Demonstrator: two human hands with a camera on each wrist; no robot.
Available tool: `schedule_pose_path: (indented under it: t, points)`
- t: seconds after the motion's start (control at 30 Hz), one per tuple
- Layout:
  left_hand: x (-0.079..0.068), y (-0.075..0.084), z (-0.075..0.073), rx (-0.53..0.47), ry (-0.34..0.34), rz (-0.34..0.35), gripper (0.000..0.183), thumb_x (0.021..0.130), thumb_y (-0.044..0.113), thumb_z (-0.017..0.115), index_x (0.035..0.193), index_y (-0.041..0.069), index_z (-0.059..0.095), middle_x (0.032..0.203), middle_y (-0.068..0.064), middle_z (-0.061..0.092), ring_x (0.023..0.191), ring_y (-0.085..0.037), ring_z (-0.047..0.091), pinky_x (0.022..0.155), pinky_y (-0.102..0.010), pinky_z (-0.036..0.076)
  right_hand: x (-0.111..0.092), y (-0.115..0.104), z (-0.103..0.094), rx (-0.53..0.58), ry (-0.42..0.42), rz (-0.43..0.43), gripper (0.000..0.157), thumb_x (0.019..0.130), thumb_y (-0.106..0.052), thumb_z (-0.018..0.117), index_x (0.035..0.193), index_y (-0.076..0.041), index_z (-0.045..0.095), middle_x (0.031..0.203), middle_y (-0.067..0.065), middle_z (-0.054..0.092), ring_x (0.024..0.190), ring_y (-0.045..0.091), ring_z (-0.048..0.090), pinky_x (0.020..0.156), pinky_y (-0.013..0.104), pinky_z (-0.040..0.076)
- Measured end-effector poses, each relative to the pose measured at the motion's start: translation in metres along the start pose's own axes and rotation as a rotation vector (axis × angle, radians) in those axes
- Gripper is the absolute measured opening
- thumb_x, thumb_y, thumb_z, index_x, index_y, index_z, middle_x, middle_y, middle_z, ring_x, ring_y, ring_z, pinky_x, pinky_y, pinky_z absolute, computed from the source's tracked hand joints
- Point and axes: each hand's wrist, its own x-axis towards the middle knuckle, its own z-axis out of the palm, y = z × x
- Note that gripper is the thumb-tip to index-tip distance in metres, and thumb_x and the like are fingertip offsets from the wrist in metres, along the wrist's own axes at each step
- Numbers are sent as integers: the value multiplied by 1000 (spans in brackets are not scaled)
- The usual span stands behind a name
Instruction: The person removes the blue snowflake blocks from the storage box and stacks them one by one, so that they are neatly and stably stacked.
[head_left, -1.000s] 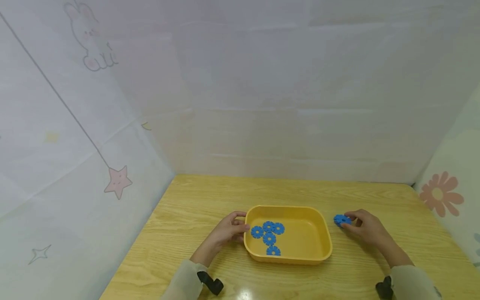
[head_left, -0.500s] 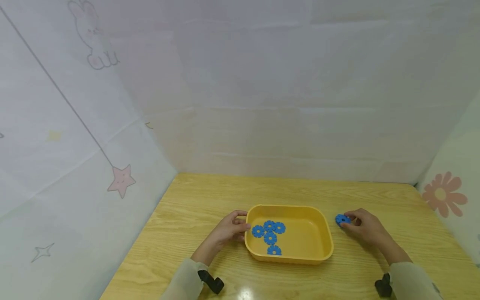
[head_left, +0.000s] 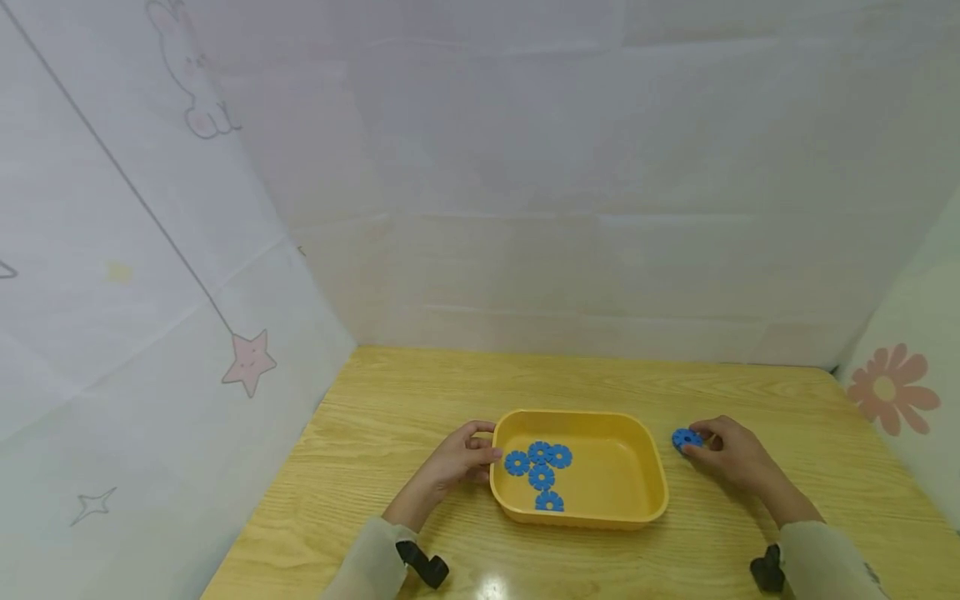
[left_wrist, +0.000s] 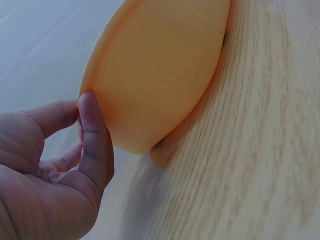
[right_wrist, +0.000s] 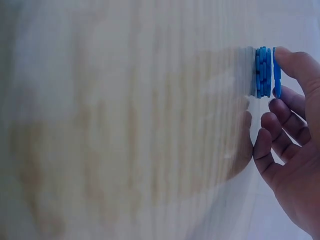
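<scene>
In the head view my left hand pinches the left rim of a yellow rectangular tray; the left wrist view shows the thumb against the tray wall. Several blue flower-shaped interlocking discs lie in the tray's left part. To the right of the tray, my right hand pinches one blue interlocking disc between thumb and fingers. In the right wrist view a small gap separates that disc from a stack of similar discs standing on the table. From the head, the held disc largely hides the stack.
A light wood-grain table bears everything. White cloth walls with printed pictures stand behind and at both sides. A black strap is on the left sleeve, another black strap on the right.
The head view has shifted slightly. My right hand stays in nearly the same place while the held blue disc's tilt changes a little. The left hand and tray keep their places.
</scene>
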Motion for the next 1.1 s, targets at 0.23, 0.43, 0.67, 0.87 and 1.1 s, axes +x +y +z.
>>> schedule_pose_path:
  t: [0.23, 0.43, 0.67, 0.87, 1.1]
  points:
    - [1, -2, -1, 0, -5, 5, 53, 96, 7, 69, 142, 0, 46, 105, -10, 66, 76, -16, 66, 64, -27, 56, 1, 0, -1, -8, -4, 6, 47, 91, -31, 77, 121, 4, 67, 104, 13, 65, 87, 22, 57, 72, 40, 52]
    - [2, -3, -2, -2, -3, 9, 54, 95, 8, 71, 142, 0, 46, 104, -9, 66, 77, -15, 66, 63, -27, 56, 0, 1, -1, 0, -4, -14, 47, 90, -29, 79, 119, 6, 68, 104, 13, 64, 87, 22, 58, 73, 42, 52]
    - [2, -3, -2, -5, -3, 6, 55, 95, 8, 71, 143, 0, 46, 101, -8, 65, 75, -14, 66, 62, -26, 56, 1, -2, -1, 16, -38, 10, 52, 90, -31, 78, 124, 6, 65, 106, 14, 63, 89, 24, 57, 76, 44, 52]
    - [2, -2, -1, 6, 2, 8, 53, 95, 8, 70, 143, 0, 46, 103, -9, 66, 78, -15, 67, 64, -28, 57, 3, -2, -1, 12, -79, 26, 60, 89, -35, 79, 129, 7, 61, 111, 18, 61, 94, 28, 57, 79, 48, 53]
    - [2, -3, -1, 5, 5, 4, 54, 95, 9, 71, 142, 0, 47, 103, -8, 66, 81, -16, 67, 65, -28, 57, 5, -1, 1, 5, -84, 21, 57, 89, -32, 79, 126, 7, 62, 109, 17, 60, 93, 29, 57, 79, 49, 53]
